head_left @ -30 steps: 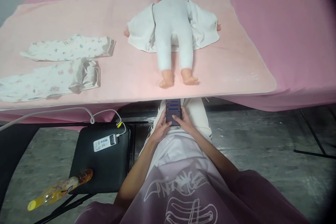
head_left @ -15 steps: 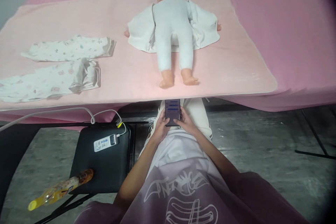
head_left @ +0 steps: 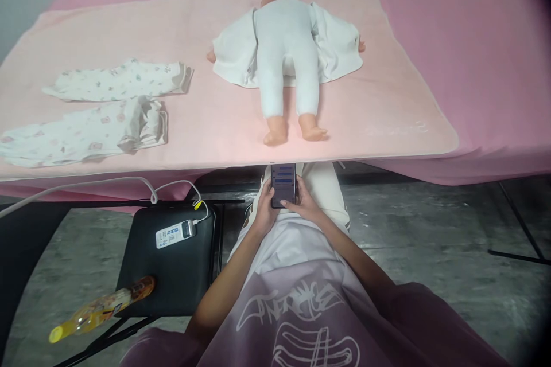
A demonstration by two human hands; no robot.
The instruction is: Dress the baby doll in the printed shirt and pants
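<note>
In my lap, just below the table's front edge, both hands hold a smartphone [head_left: 283, 186] with blue message bubbles on its lit screen. My left hand [head_left: 266, 211] is wrapped around its left side. On the other side my right hand [head_left: 306, 202] grips the edge, with its thumb over the lower screen. Beyond the phone a baby doll [head_left: 288, 40] lies on its back on the table, feet toward me. It has a white body, and a white shirt [head_left: 340, 46] is spread open under it with the arms in the sleeves.
Two patterned baby garments [head_left: 116, 81] lie folded at left on a pink mat [head_left: 387, 109]. A black stool [head_left: 172, 275] at my left bears a white power bank [head_left: 174, 234] on a cable and a yellow-capped drink bottle [head_left: 99, 311]. Table legs [head_left: 523, 221] stand at right.
My right thumb has shifted left across the lower part of the phone screen. The whole view has moved slightly; the doll and garments lie as before.
</note>
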